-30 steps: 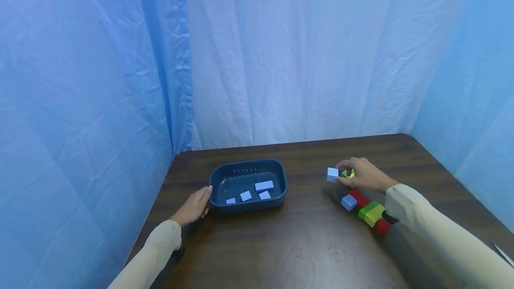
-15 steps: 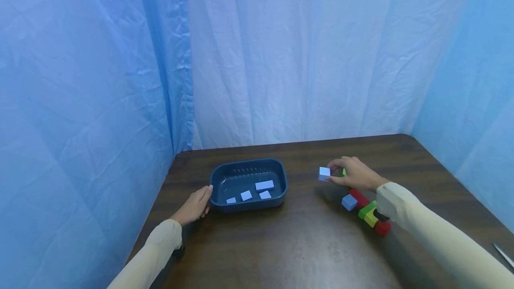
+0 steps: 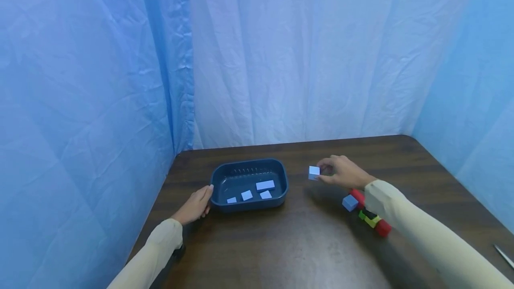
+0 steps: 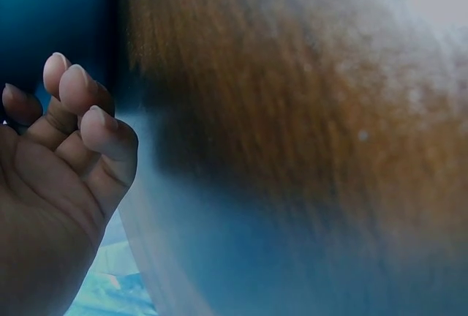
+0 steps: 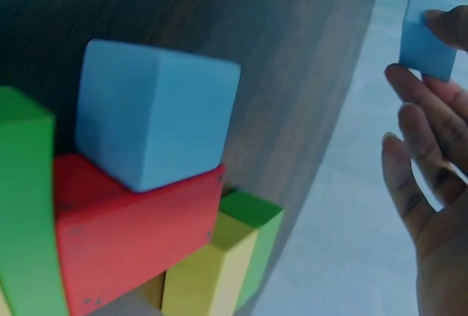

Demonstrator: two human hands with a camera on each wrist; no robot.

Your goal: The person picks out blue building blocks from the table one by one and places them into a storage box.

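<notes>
My right hand pinches a light blue cube-like block between thumb and fingertips, held over the table to the right of the tray. In the right wrist view, the thumb lies on one face of that block and the fingertips on its lower edge. My left hand holds the left end of a dark blue tray, thumb at the rim and fingers outside below it. Loosely bent fingers show beside the tray's wall in the left wrist view. Several light blue blocks lie inside the tray.
Right of centre, a row of blocks stands partly under my right forearm: a blue block, a red block, yellow and green blocks and a red rounded block. A thin metallic object lies at the right. Blue curtains surround the table.
My right hand has moved left toward the tray with the blue block, away from the coloured blocks. My left hand and the tray stay in place.
</notes>
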